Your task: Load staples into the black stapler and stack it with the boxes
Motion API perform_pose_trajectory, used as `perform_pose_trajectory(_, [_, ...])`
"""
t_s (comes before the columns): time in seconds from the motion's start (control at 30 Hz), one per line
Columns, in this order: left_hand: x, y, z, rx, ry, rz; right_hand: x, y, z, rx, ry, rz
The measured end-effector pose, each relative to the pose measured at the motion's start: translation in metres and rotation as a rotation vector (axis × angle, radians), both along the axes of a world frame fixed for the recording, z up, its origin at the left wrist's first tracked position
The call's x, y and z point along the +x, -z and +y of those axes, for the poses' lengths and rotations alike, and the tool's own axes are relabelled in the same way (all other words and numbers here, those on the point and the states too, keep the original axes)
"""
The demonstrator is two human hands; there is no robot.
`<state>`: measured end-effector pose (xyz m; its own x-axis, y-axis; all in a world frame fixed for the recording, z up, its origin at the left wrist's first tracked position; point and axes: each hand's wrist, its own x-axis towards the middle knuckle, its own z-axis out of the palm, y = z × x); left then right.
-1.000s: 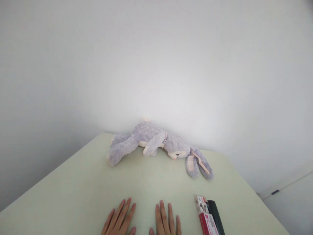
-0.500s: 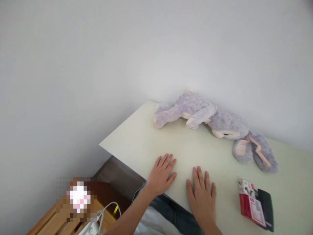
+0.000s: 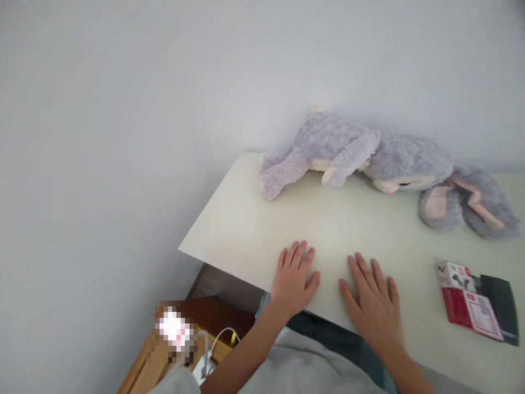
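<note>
Palm down near the front edge of the white table [image 3: 229, 219], my left hand [image 3: 294, 276] lies flat with its fingers stretched out. My right hand [image 3: 374, 298] rests flat on the tabletop to its right, fingers spread, holding nothing. Beyond both hands a grey-lilac plush rabbit [image 3: 340, 145] lies on its side along the wall, its feet to the left and its long ears to the right. To the right of my right hand is a red and white package [image 3: 467, 301], overlapping a black flat item [image 3: 500, 306]. Neither hand touches these things.
A pale wall [image 3: 123, 137] runs behind and left of the table. At the lower left stands a slatted wooden piece [image 3: 141, 372] with a white power strip [image 3: 204, 368] and cables. A pixelated patch hides something on it.
The view has shifted, so the table's contents appear larger and mostly farther right. Both hands stay flat on the tabletop, and the rabbit and package appear unmoved on it.
</note>
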<state>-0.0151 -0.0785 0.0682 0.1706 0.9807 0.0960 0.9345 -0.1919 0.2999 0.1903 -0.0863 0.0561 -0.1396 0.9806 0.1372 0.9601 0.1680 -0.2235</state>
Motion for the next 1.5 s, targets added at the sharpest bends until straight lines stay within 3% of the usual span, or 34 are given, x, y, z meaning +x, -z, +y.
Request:
perform_pose_trajectory(0.6, [-0.004, -0.005, 0.006, -0.089, -0.001, -0.053, -0.006, 0.000, 0.006, -0.046, 0.036, 0.012])
perform_pose_trajectory(1.07, [-0.001, 0.008, 0.009, 0.005, 0.018, -0.112, -0.003, -0.005, 0.008, -0.063, 0.053, 0.027])
perform_pose_trajectory(1.5, [0.002, 0.017, 0.009, 0.050, 0.009, -0.159, 0.005, -0.003, 0.009, -0.059, 0.036, 0.281])
